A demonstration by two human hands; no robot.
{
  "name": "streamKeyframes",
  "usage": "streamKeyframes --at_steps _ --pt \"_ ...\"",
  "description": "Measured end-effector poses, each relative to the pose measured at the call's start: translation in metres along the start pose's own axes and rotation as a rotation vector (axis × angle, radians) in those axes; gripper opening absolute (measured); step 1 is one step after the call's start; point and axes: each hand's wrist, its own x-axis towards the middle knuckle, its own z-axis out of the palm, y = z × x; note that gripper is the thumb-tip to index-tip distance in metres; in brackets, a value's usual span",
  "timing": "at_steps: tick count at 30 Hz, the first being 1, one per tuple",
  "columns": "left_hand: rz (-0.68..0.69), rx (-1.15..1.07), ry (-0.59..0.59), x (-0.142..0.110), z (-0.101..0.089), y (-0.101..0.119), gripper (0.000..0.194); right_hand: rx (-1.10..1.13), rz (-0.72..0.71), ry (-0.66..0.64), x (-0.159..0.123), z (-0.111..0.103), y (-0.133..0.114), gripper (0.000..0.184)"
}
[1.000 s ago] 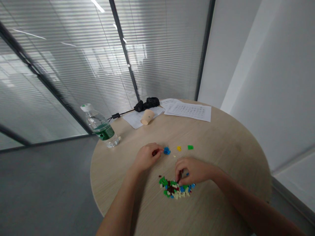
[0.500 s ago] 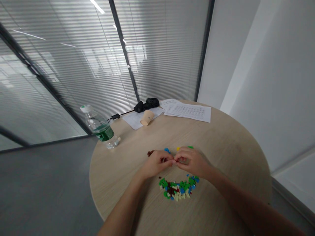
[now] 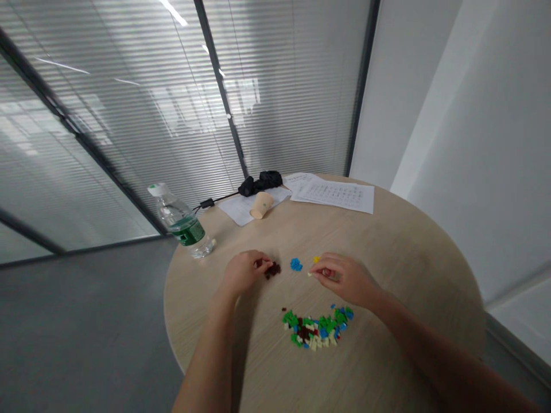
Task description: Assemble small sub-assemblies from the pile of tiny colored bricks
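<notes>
My left hand [image 3: 245, 273] is at the small pile of dark brown toy bricks [image 3: 273, 271], fingertips pinched together at its left edge; what they hold, if anything, is hidden. Over the table to the right, my right hand [image 3: 344, 279] pinches a tiny cream toy brick [image 3: 309, 274] between thumb and forefinger. Between the hands lies a little heap of blue bricks [image 3: 295, 264]. A few yellow bricks [image 3: 316, 260] show just behind my right fingers. Closer to me spreads a mixed pile of green, brown, cream, blue and red bricks [image 3: 323, 326].
On the round wooden table [image 3: 206, 321] a clear bottle with a green label [image 3: 189, 230] stands at the left edge. A paper cup [image 3: 261, 205] lies on its side on paper. A black bundle with a cord [image 3: 269, 179] and printed sheets [image 3: 340, 195] are at the back.
My hands were together at the fingertips and are now apart. The left has moved left to the brown pile, uncovering the blue heap; the right hides the green bricks behind it.
</notes>
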Motion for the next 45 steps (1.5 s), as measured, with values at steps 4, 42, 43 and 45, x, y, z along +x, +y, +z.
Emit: streamKeyframes --at_steps 4,42,43,45 --pt "-0.028 0.026 -0.019 0.001 0.004 0.000 0.021 -0.015 0.002 -0.017 0.000 0.000 0.001 0.014" --pt "0.234 -0.256 0.025 0.012 0.039 -0.002 0.012 -0.054 0.041 -0.111 0.001 -0.001 -0.001 0.013" --pt "0.225 -0.244 0.015 0.011 0.037 -0.002 0.012 -0.047 0.041 -0.124 0.001 0.000 -0.001 0.012" --pt "0.212 -0.222 -0.008 0.009 0.034 -0.003 0.012 -0.028 0.026 -0.167 0.000 0.002 -0.003 0.011"
